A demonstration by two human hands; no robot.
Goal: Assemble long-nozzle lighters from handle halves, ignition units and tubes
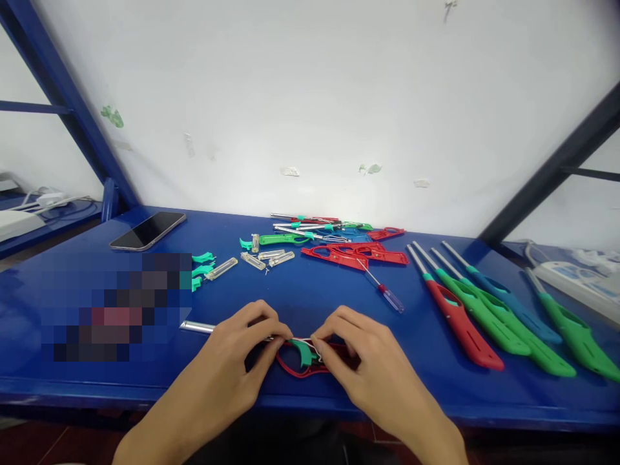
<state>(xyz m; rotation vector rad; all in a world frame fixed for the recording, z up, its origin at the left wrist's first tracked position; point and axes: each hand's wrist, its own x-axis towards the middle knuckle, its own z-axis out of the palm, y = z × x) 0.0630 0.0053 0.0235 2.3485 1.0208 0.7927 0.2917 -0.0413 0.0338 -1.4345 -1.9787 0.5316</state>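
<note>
A red lighter half-shell [289,369] lies near the front of the blue table, with a teal trigger [304,354] and thin white wire in it. Its metal tube [197,327] sticks out to the left. My left hand [242,352] is closed at the shell's left part, thumb and index finger pinching at its upper edge. On the right part, my right hand [361,349] is closed too, its fingertips at the wire beside the trigger. What lies under the fingers is partly hidden.
Whole lighters [465,326] lie at the right. A screwdriver [390,298], red shells [339,256], clear fuel tanks [223,268] and teal triggers [202,271] lie beyond my hands. A phone [149,230] is back left; a blurred patch covers the left.
</note>
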